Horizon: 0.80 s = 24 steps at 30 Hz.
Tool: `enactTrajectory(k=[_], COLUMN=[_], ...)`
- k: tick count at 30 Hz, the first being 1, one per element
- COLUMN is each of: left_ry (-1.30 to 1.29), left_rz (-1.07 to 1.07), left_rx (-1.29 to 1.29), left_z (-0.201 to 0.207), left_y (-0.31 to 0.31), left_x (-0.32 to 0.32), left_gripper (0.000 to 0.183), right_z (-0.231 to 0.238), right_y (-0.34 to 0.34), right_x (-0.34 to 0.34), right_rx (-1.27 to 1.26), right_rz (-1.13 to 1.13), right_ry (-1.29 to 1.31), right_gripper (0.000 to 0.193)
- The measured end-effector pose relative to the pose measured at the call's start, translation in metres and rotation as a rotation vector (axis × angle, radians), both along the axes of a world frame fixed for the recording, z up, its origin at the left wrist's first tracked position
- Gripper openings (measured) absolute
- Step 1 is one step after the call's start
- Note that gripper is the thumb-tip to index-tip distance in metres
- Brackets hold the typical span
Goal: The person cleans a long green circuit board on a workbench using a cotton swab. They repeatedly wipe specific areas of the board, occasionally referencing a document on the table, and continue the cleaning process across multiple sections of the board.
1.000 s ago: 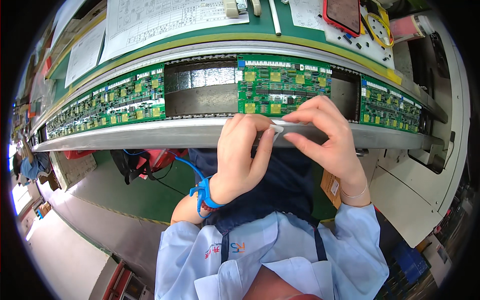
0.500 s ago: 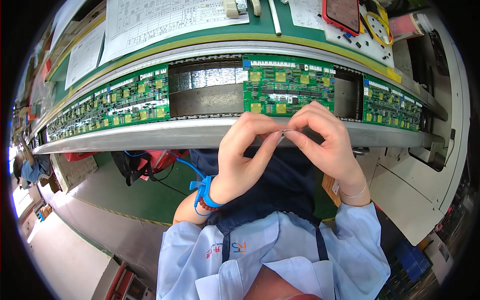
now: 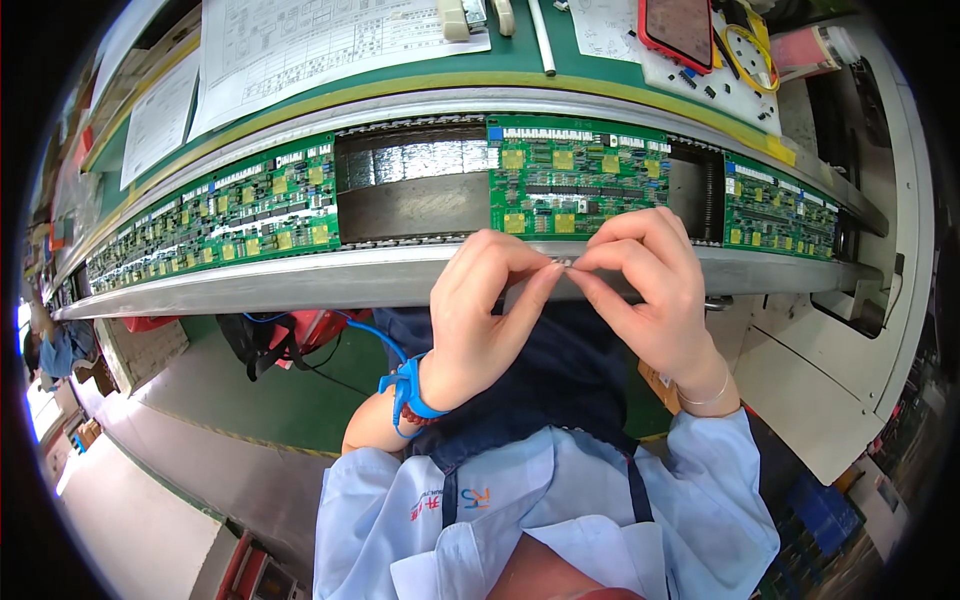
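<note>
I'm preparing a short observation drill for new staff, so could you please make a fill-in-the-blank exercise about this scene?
1. The left hand and the right hand, with a small pale piece at their fingertips, are ____ rather than gloved.
2. The blue corded wristband is worn on the person's ____ arm.
3. The flat square parts on the rectangular green circuit boards are ____.
4. The rectangular dark-screened phone has a ____ case.
Missing words: bare; left; yellow; red.

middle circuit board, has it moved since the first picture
Yes, the middle circuit board has shifted to the right, judged against the white stick beyond it.
</note>
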<state>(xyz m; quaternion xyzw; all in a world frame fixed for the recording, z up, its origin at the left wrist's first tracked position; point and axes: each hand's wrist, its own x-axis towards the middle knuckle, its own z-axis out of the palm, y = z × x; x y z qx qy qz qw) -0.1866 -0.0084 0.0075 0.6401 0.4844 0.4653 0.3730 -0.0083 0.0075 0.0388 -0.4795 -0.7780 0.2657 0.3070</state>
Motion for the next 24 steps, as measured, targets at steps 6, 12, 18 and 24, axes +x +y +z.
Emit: enactTrajectory(k=[6,12,18,24], left_ry=[0.065,0.106,0.107,0.131], left_rz=[0.094,0.071,0.070,0.067], left_rx=[0.123,0.213,0.233,0.257], left_z=[-0.005,-0.012,-0.015,-0.016], left_y=[0.005,0.010,0.011,0.011], left_x=[-0.008,-0.010,-0.013,-0.015], left_gripper=[0.018,0.021,0.021,0.022], right_z=[-0.004,-0.027,-0.032,-0.029], right_y=[0.023,0.046,0.050,0.049], right_x=[0.009,0.015,0.008,0.006], right_rx=[0.058,-0.055,-0.036,0.013], right_rz=[-0.314,-0.389,-0.404,-0.421], right_ry=[-0.111,-0.190,-0.293,-0.408], right_gripper=[0.012,0.011,0.014,0.013])
